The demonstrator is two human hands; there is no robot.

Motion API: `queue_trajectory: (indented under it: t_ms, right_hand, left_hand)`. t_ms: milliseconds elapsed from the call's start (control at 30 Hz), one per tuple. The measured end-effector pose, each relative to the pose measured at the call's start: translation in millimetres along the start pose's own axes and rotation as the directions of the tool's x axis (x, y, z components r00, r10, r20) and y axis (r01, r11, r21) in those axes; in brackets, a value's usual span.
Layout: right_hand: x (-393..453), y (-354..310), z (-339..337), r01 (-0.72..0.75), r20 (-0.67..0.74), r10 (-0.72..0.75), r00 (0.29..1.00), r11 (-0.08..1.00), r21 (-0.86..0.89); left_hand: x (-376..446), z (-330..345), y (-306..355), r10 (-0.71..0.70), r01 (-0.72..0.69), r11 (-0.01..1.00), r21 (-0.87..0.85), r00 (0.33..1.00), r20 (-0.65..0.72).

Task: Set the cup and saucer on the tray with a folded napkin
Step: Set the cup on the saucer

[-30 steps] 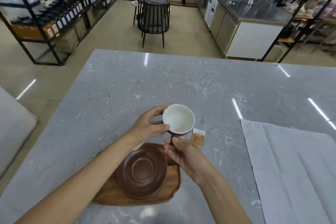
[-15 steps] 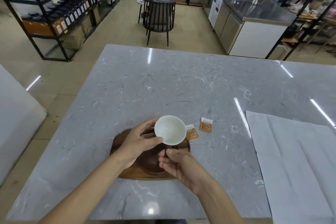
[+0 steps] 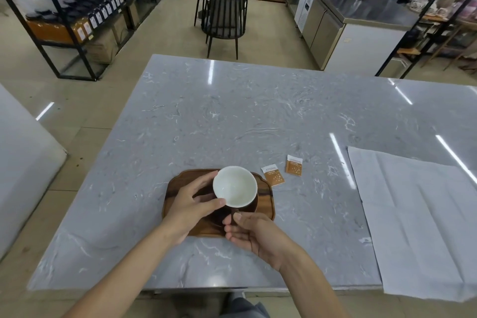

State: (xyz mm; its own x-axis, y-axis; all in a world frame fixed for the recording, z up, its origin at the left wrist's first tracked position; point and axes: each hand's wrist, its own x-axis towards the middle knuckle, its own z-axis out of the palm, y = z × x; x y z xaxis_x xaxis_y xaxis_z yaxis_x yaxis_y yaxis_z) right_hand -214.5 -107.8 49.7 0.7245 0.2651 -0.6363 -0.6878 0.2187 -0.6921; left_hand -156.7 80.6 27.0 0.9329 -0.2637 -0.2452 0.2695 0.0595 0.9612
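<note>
A cup (image 3: 235, 186), white inside and dark outside, is over the brown saucer (image 3: 254, 205) on the wooden tray (image 3: 265, 201). My left hand (image 3: 192, 205) grips the cup's left side with thumb and fingers. My right hand (image 3: 251, 233) pinches the cup's dark handle from the near side. Most of the saucer is hidden under the cup and my hands, so I cannot tell whether the cup touches it. A large white napkin (image 3: 418, 219) lies spread open on the table at the right.
Two small orange sachets (image 3: 273, 175) (image 3: 294, 165) lie on the grey marble table (image 3: 232, 116) just right of the tray. Beyond the table stand a dark chair (image 3: 224, 18), black shelving racks (image 3: 64, 8) at left and a counter (image 3: 361, 23) at right.
The cup has come toward me and down over the saucer, held by both hands throughout. The view has pulled back, so the tray and a second sachet show more fully.
</note>
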Motion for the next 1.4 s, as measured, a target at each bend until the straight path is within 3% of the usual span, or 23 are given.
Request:
queue_trajectory:
  t_ms: [433,600,633,700,767,900,967,1400]
  right_hand:
    - [1.7,14.1,0.6,0.042,0.004,-0.042,0.999,0.995,-0.091]
    - [-1.1,14.6,-7.5,0.101,-0.087,-0.137,0.987,0.939,-0.328]
    - [-0.7,14.5,-13.3,0.142,-0.162,-0.217,0.963,0.913,-0.382]
    - [0.9,10.9,-28.5,0.257,-0.337,-0.440,0.832,0.845,-0.468]
    - [3.1,2.5,-42.9,0.353,-0.378,-0.579,0.723,0.779,-0.519]
    - [10.2,-10.0,-44.7,0.455,-0.092,-0.577,0.811,0.723,-0.520]
    - [15.1,-7.8,-39.0,0.455,-0.028,-0.565,0.825,0.692,-0.560]
    - [22.7,11.2,-27.3,0.421,-0.105,-0.577,0.810,0.697,-0.581]
  left_hand:
    - [-13.6,-4.0,-6.1,0.026,-0.023,0.997,0.071,0.999,-0.037]
    - [-13.9,-3.8,-8.5,0.079,-0.068,0.985,0.156,0.995,-0.067]
    - [-13.6,-5.9,-9.4,0.077,-0.062,0.982,0.178,0.994,-0.077]
    - [-11.7,-11.4,-10.0,0.072,-0.053,0.973,0.225,0.994,-0.078]
    - [-8.4,-15.4,-9.2,0.065,-0.046,0.958,0.283,0.996,-0.059]
    - [-3.6,-16.5,-8.4,0.069,-0.057,0.921,0.385,0.997,-0.017]
    - [-2.6,-17.0,-9.4,0.073,-0.066,0.920,0.386,0.997,-0.004]
    - [-3.0,-15.5,-21.7,0.108,-0.086,0.930,0.356,0.993,-0.043]
